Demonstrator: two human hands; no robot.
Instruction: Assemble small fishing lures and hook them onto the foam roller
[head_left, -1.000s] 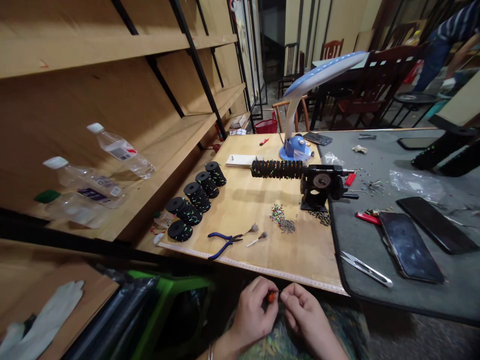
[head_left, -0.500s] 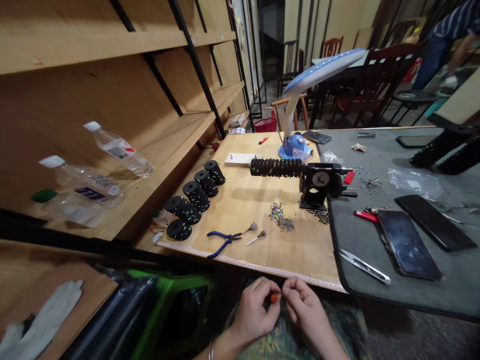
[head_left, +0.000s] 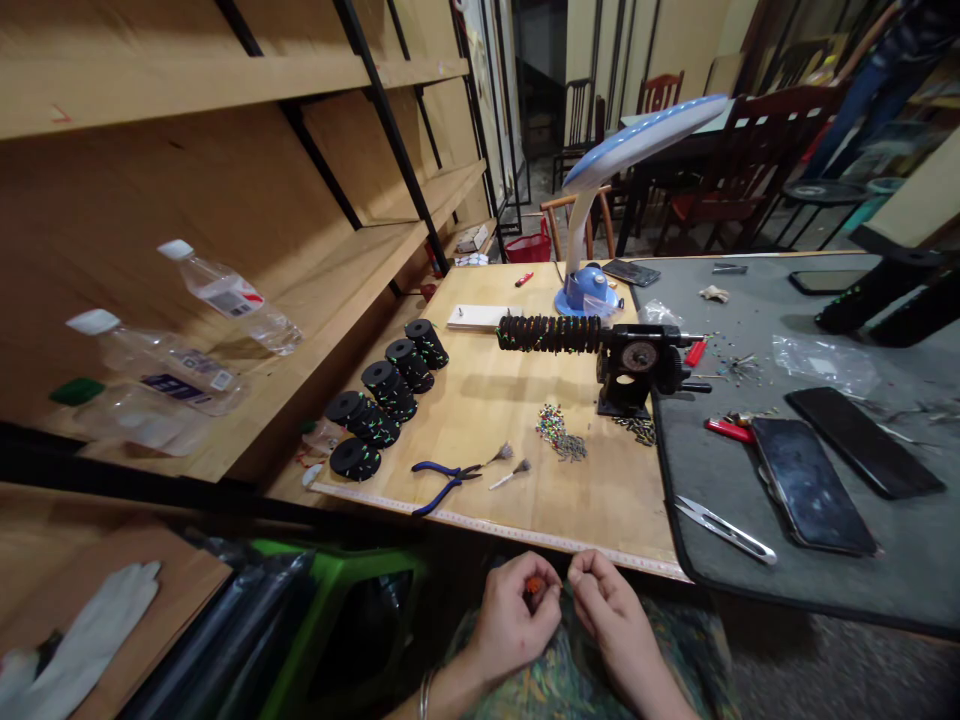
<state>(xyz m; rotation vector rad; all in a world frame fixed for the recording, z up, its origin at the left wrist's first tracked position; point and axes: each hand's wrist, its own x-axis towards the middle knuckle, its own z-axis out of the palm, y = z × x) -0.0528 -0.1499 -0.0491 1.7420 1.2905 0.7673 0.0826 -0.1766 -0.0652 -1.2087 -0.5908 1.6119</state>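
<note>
Just in front of the table's near edge, above my lap, both hands are close together. My left hand (head_left: pixel 517 615) is closed, thumb against forefinger, around a small orange thing (head_left: pixel 534 588) whose kind I cannot make out. Beside it, a small gap away, my right hand (head_left: pixel 615 612) pinches thumb and fingers together; whatever lies between them is too small to name. Nearest on the wooden table (head_left: pixel 585 500) are blue-handled pliers (head_left: pixel 442 480), two small brush-like tufts (head_left: pixel 519 470) and a heap of coloured beads and pins (head_left: pixel 555 430).
A black hand-cranked winder (head_left: pixel 634 360) carries a wrapped rod (head_left: pixel 551 334). Black spools (head_left: pixel 382 385) line the left side. Behind stands a blue lamp (head_left: pixel 581 290). Silver thread snips (head_left: pixel 724 530) and phones (head_left: pixel 814 485) lie on the grey mat. Bottles (head_left: pixel 225 290) rest on the shelf.
The orange thing has shifted left and deeper into my left hand's curl. My right hand has moved slightly, still pinched. In the background a person has straightened up.
</note>
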